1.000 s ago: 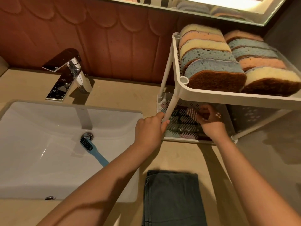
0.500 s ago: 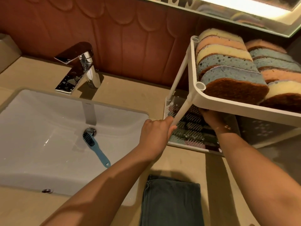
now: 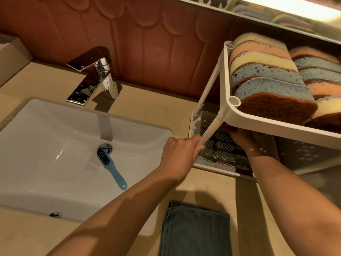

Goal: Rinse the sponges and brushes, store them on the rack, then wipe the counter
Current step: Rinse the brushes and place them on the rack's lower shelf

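- Foreground: a folded dark cloth [image 3: 195, 228] lies on the counter [image 3: 153, 109], between my two forearms.
- Left: my left hand [image 3: 177, 156] curls round the front leg of the white rack [image 3: 276, 127], with the arm extended.
- Right: my right hand [image 3: 239, 138] reaches beneath the upper shelf, over the brushes [image 3: 223, 154] on the lower tier. Its fingers are hidden, so I cannot tell their grip.
- Sink [image 3: 46, 145]: a blue brush [image 3: 112, 167] lies by the drain.
- Farthest: sponges [image 3: 267, 82] stand in rows on the upper shelf.
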Tool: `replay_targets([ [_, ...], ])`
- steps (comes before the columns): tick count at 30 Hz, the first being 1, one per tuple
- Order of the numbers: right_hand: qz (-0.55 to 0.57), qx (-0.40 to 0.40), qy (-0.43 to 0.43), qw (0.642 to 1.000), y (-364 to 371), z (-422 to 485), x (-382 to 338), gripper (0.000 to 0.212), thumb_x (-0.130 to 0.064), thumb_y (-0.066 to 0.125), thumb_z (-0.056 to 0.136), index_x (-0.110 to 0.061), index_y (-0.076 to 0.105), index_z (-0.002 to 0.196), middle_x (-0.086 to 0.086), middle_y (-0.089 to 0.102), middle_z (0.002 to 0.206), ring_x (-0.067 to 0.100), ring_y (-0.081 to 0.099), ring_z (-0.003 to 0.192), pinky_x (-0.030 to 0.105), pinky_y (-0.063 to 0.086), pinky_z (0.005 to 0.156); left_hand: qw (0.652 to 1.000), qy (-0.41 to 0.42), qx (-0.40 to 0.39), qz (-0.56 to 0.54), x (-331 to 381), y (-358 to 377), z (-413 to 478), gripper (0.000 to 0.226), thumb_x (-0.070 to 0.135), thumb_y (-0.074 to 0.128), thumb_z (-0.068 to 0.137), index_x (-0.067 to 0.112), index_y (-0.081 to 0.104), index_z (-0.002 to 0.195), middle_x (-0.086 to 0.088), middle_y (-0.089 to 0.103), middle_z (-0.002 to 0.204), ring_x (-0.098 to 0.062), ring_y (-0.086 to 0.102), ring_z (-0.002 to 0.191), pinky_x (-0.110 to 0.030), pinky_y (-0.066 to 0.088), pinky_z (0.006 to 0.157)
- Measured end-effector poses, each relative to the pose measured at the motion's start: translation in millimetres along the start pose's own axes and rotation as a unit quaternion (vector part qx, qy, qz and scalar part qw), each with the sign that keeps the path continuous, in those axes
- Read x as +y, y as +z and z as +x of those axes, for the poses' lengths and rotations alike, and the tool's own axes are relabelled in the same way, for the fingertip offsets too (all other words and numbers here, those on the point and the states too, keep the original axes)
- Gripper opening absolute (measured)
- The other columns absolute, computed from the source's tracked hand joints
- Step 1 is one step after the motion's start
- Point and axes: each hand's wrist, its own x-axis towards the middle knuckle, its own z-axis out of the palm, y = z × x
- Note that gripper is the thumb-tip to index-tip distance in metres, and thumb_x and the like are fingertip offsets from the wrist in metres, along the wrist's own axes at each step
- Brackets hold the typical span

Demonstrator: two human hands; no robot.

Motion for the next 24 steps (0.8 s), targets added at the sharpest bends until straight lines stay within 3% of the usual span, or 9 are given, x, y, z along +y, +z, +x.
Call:
replay_targets([
  [4,-0.053,0.015,-0.053,0.997,1,4,16,0.048,-0.034,0.056,0.089,-0.016,0.045,0.133,0.015,0.05,0.136,0.037,0.043,0.127,0.053,0.031,0.108,1.0,-0.004,-0.002,-0.003,-1,1,1,0.029,0.037,0.035,0.099,0.019,0.051,0.115,-0.006,0.068,0.092,-0.028,0.061,0.081,-0.03,0.031,0.068],
  [6,-0.055,0.014,-0.059,0.997,1,12,34,0.051,-0.037,0.057,0.088,-0.017,0.046,0.133,0.015,0.052,0.135,0.037,0.045,0.126,0.055,0.034,0.105,1.0,-0.002,0.001,-0.009,-1,1,1,0.028,0.036,0.036,0.099,0.018,0.051,0.114,-0.007,0.068,0.091,-0.028,0.061,0.081,-0.03,0.032,0.067],
  [12,-0.053,0.044,-0.086,0.994,-7,-37,3,0.03,-0.016,0.062,0.086,-0.002,0.063,0.113,0.018,0.064,0.116,0.034,0.057,0.11,0.046,0.044,0.098,1.0,0.004,-0.005,-0.023,-4,1,2,0.029,0.037,0.039,0.098,0.019,0.053,0.115,-0.005,0.068,0.089,-0.026,0.062,0.079,-0.029,0.033,0.065],
  [17,-0.059,0.03,-0.078,0.995,-10,-79,-7,0.018,-0.014,0.063,0.085,-0.008,0.067,0.102,0.007,0.064,0.103,0.025,0.059,0.099,0.037,0.048,0.09,0.99,-0.036,-0.016,-0.132,-6,0,-2,0.033,0.037,0.048,0.094,0.022,0.056,0.122,-0.002,0.071,0.095,-0.02,0.065,0.085,-0.036,0.053,0.073],
  [20,-0.066,0.011,-0.07,0.995,-5,-104,-10,0.016,-0.02,0.063,0.086,-0.019,0.067,0.102,0.001,0.064,0.103,0.02,0.059,0.097,0.037,0.05,0.087,0.967,-0.085,-0.082,-0.226,-14,-5,-5,0.051,0.034,0.053,0.092,0.024,0.038,0.14,0.0,0.066,0.113,-0.015,0.062,0.101,-0.032,0.052,0.086],
  [22,-0.069,-0.011,-0.063,0.996,-1,-119,-17,0.02,-0.021,0.061,0.088,-0.019,0.066,0.107,0.0,0.065,0.102,0.019,0.059,0.096,0.034,0.05,0.084,0.958,-0.101,-0.141,-0.23,-24,-10,-7,0.05,0.034,0.053,0.092,0.019,0.041,0.138,-0.003,0.061,0.123,-0.017,0.057,0.109,-0.031,0.047,0.091],
  [24,-0.076,-0.029,-0.062,0.995,6,-133,-22,0.02,-0.023,0.06,0.088,-0.02,0.066,0.107,-0.004,0.065,0.097,0.014,0.059,0.092,0.027,0.048,0.077,0.947,-0.101,-0.202,-0.229,-36,-16,-14,0.042,0.032,0.052,0.093,0.014,0.05,0.131,-0.006,0.06,0.121,-0.02,0.057,0.109,-0.028,0.045,0.089],
])
